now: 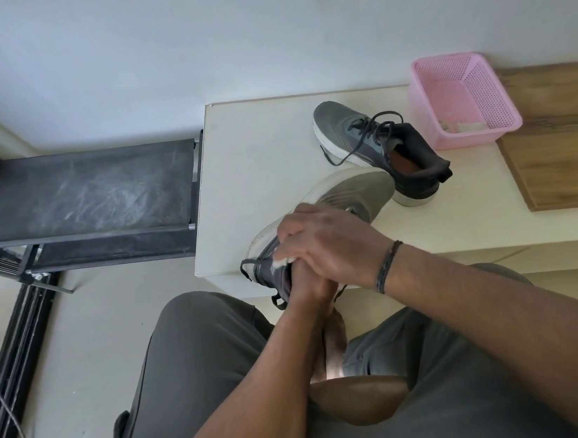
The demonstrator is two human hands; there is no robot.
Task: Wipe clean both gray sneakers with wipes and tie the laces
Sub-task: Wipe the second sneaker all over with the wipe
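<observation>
In the head view, a gray mesh sneaker with a white rubber sole [346,193] is being held tipped on its side at the near edge of the cream table [255,171], its long axis running from the heel near the lap up and right to the toe. The left hand [302,290] is gripping the heel collar from below. The right hand [323,240] is being pressed across the side, fingers curled on a white wipe [280,263], so it is nearer the upper. The second gray sneaker with loose black laces [377,144] is lying beyond, just beside a pink plastic basket [463,100].
</observation>
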